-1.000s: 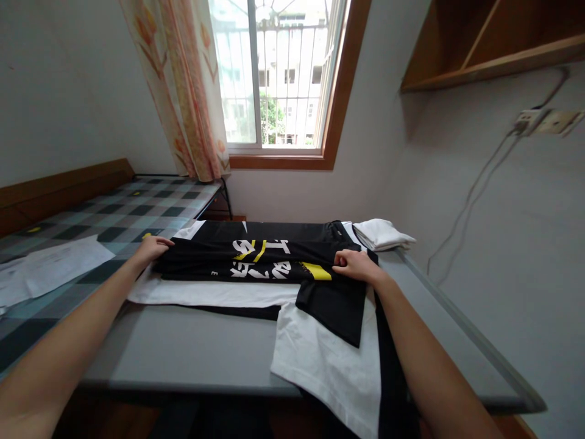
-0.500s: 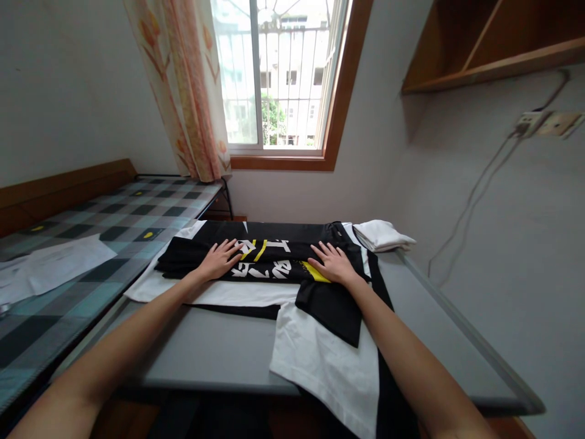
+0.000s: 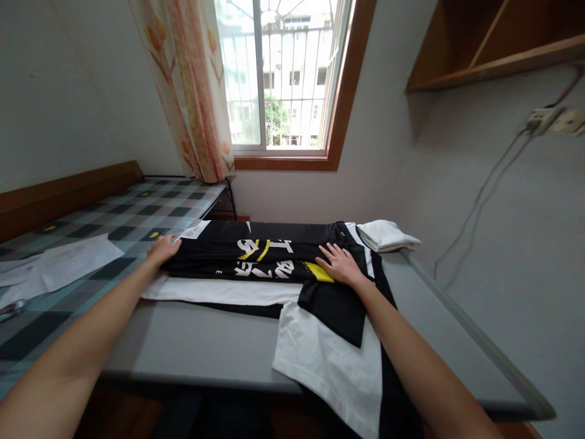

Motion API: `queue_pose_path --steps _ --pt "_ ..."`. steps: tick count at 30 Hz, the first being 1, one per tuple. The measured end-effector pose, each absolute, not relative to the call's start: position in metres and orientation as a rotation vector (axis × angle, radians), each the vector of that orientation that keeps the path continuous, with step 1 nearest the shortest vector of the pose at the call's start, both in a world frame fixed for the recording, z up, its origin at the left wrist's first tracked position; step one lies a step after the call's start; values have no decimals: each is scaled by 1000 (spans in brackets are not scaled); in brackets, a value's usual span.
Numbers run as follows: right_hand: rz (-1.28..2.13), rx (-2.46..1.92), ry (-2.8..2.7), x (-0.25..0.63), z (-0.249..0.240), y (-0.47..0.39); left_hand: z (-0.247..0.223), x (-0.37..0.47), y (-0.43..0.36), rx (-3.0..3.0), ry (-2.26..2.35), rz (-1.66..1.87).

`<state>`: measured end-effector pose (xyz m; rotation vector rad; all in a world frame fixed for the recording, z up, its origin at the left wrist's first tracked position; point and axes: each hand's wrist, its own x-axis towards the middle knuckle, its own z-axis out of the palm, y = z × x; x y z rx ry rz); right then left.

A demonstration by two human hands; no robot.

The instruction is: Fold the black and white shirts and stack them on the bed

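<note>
A black T-shirt (image 3: 219, 262) with white lettering and yellow marks lies folded lengthwise on a grey table (image 3: 205, 341). At its left end, my left hand (image 3: 164, 249) is closed on the bottom edge, its fingertips partly hidden. My right hand (image 3: 340, 264) rests flat on the shirt near the yellow patch, fingers spread. One black sleeve (image 3: 336, 312) sticks out toward me below the right hand. Beneath lies a white T-shirt (image 3: 329, 360), whose sleeve hangs over the table's front edge, with more black cloth (image 3: 388, 286) under it.
A folded white cloth (image 3: 386, 235) sits at the table's back right corner. To the left is a bed (image 3: 100, 222) with a checked cover and papers (image 3: 68, 265) on it. A wall shelf (image 3: 498, 67) hangs at upper right, above a socket (image 3: 542, 120) with a dangling cable.
My left hand has moved left from the shirt's lettering to its left end and closed there. My right hand stays flat on the shirt. The view has shifted slightly.
</note>
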<state>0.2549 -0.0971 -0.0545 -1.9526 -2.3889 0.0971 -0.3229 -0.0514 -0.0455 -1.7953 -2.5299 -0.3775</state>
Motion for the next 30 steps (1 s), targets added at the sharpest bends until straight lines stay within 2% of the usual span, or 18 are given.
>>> queue_pose_path --steps 3,7,20,24,27,30 --pt "90 -1940 -2387 256 -56 -97 -42 -340 -53 -1829 -2652 -474" --pt "72 -1915 -2384 257 -58 -96 -38 -343 -66 -1796 -2559 -525" --pt "30 -1877 -2376 258 -61 -95 -3 -298 -104 -1705 -2502 24" --pt "40 -1886 -2372 257 -60 -96 3 -290 -107 -1702 -2659 142" --pt "43 -1884 -2369 257 -60 -96 3 -288 -109 -1733 -2754 165" --pt "41 -1866 -2367 257 -60 -97 -1 -291 -106 -1758 -2683 16"
